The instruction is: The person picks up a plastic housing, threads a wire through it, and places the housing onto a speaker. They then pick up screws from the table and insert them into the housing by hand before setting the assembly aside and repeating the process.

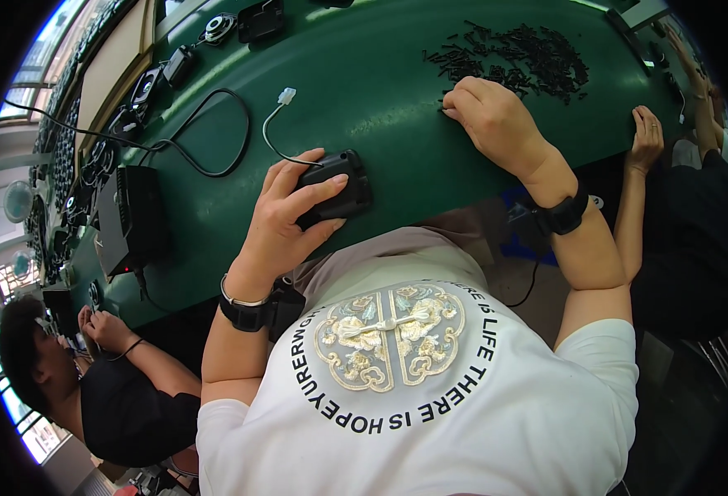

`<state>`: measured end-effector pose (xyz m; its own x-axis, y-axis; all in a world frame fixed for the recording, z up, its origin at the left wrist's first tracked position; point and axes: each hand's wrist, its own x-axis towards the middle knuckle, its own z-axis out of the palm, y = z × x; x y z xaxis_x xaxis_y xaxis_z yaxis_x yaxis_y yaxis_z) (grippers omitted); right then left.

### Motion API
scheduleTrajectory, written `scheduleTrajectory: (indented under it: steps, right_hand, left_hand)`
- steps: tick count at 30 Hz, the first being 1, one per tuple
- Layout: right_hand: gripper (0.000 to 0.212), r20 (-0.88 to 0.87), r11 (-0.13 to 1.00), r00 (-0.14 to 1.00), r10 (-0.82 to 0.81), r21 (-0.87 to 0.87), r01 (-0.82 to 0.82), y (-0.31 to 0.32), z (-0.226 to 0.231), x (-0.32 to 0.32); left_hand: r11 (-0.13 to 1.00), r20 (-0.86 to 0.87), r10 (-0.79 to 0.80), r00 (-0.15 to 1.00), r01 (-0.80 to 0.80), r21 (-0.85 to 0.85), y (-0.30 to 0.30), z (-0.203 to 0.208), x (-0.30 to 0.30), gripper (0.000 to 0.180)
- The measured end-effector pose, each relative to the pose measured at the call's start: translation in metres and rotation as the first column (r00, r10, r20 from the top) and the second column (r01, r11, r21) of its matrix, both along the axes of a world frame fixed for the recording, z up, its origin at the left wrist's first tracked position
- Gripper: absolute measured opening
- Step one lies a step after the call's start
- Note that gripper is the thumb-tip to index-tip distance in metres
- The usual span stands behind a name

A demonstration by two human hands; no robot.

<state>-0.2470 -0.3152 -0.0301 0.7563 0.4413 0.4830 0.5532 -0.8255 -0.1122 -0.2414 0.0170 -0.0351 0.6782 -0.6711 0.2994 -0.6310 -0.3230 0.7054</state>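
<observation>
My left hand (285,211) is closed around a black plastic housing (352,187) close to the table's near edge, thumb and fingers pressing on its sides. From the housing runs a thin cable that curves up to a white connector plug (286,97). My right hand (488,116) is pinched at the near side of a loose pile of black screws (537,58). A small dark tip, like one of these screws, shows at its fingertips; the rest is hidden by the fingers.
The green table (380,107) carries a black power box (133,219) and a looped black cable (236,165) at left. Round speakers (217,29) and black cases (261,20) lie along the far left. Co-workers sit on both sides, a hand (647,136) resting near the right edge.
</observation>
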Motion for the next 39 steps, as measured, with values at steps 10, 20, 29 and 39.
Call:
scheduleTrajectory:
  steps: [10, 20, 29, 39]
  right_hand:
    - [0.014, -0.350, 0.939, 0.916, 0.197, 0.337, -0.073, 0.086, 0.028, 0.012]
    - [0.016, -0.385, 0.970, 0.902, 0.197, 0.210, -0.122, 0.101, 0.022, 0.016]
    - [0.010, -0.335, 0.930, 0.937, -0.102, 0.303, 0.209, 0.021, 0.024, 0.006]
    - [0.010, -0.213, 0.953, 0.942, -0.260, 0.099, 0.285, 0.015, 0.004, 0.004]
  left_hand:
    - [0.998, 0.057, 0.068, 0.996, -0.068, -0.002, -0.006, -0.001, -0.009, 0.061]
    - [0.998, 0.053, 0.060, 0.997, -0.059, -0.021, -0.011, 0.000, -0.008, 0.058]
    - [0.997, 0.048, 0.082, 0.995, -0.081, -0.016, -0.011, -0.001, -0.010, 0.058]
    - [0.997, 0.068, 0.080, 0.995, -0.079, -0.009, -0.012, -0.003, -0.009, 0.059]
